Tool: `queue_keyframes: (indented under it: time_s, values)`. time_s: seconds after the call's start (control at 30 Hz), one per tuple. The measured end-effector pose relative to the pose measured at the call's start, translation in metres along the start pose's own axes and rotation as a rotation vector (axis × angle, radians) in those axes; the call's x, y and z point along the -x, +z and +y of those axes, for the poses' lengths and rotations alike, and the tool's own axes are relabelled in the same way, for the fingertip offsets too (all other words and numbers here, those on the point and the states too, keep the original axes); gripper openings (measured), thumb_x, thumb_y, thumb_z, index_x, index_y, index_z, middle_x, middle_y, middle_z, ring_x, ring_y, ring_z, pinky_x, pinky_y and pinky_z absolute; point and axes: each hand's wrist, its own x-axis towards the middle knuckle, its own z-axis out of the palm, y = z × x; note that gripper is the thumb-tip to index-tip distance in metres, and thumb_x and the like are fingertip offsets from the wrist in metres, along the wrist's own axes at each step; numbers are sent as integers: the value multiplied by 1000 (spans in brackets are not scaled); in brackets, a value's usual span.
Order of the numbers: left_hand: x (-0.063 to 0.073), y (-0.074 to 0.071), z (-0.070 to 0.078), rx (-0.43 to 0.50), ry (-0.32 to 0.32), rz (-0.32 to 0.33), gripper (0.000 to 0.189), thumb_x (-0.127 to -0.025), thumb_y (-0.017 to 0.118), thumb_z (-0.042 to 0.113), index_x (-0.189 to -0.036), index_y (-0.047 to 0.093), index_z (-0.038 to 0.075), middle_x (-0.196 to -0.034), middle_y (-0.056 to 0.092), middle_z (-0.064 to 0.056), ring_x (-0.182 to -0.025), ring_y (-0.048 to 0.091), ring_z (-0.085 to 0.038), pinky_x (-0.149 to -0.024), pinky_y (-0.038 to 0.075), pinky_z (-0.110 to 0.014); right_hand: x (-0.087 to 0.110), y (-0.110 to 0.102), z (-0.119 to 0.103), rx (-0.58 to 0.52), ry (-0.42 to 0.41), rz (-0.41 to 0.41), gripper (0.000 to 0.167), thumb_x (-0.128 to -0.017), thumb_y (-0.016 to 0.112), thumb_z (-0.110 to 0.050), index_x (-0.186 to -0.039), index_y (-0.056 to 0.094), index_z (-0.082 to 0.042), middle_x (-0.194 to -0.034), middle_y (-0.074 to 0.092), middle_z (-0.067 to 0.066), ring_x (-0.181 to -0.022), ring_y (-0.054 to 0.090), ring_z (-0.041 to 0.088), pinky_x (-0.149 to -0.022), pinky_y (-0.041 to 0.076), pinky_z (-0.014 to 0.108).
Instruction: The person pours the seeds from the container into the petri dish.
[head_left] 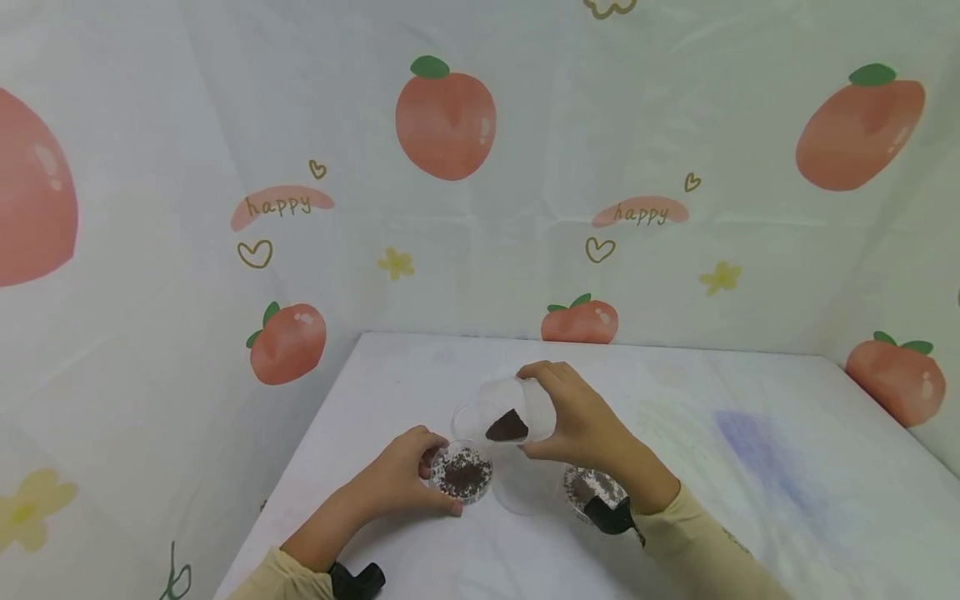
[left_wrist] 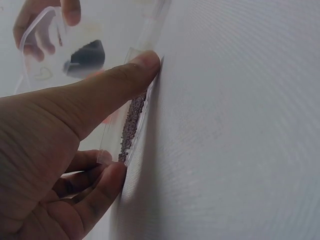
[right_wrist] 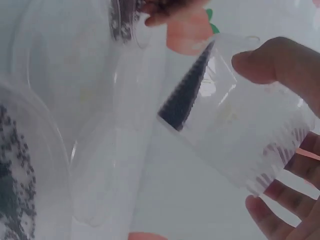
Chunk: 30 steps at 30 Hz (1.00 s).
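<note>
My right hand [head_left: 592,421] grips a clear plastic cup [head_left: 538,404] that is tipped on its side over the table. Dark brown granules [right_wrist: 185,95] lie in a wedge near the cup's mouth, as the right wrist view shows. To the left, my left hand [head_left: 397,477] holds a small clear round dish [head_left: 461,473] between thumb and fingers. Brown granules [left_wrist: 132,122] lie inside that dish, which appears low at the table in the left wrist view. The cup's mouth is above and slightly to the right of this dish.
A second clear dish with scattered granules [head_left: 596,487] stands under my right forearm. Between the two dishes lies a clear round piece [head_left: 517,492], with another clear rim [head_left: 459,417] behind. The white-covered table [head_left: 750,400] meets a fruit-printed backdrop [head_left: 480,250].
</note>
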Motion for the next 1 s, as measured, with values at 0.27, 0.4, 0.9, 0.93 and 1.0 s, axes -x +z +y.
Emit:
queue_keyframes:
  time_s: [0.27,0.4,0.9,0.93,1.0]
  values:
    - [1,-1,6,10,-11,4,92,-62,104,42,-132,67,-3,-101,59,-1,-87,57,-11,-78,53,-23,7,-8,19,-70,60,2,97,-62,101,-28,-146,56,-11,-130,66,4,-119,60,20,-101,54,46]
    - [0,0,6,-3,-15,4,92,-62,104,44,-131,67,-2,-102,59,0,-88,58,-10,-78,54,-23,10,-10,25,-92,46,4,96,-64,101,-27,-148,56,-12,-134,66,1,-119,59,17,-101,54,46]
    - [0,2,5,-13,-19,7,95,-61,104,47,-134,66,-2,-104,60,0,-90,58,-11,-80,55,-23,40,-28,57,-102,130,42,91,-61,103,-23,-139,59,-10,-127,68,3,-108,64,17,-90,60,42]
    - [0,2,5,-8,-18,7,95,-61,104,46,-134,66,-2,-103,60,0,-89,58,-11,-80,55,-24,42,-30,60,-107,131,44,90,-61,103,-21,-139,59,-9,-126,69,4,-108,65,19,-88,60,42]
    - [1,2,7,-1,-20,7,94,-61,104,45,-134,66,-2,-103,59,-1,-89,58,-11,-79,55,-23,45,-33,66,-110,138,42,88,-62,103,-21,-138,59,-7,-125,69,6,-107,66,22,-87,60,42]
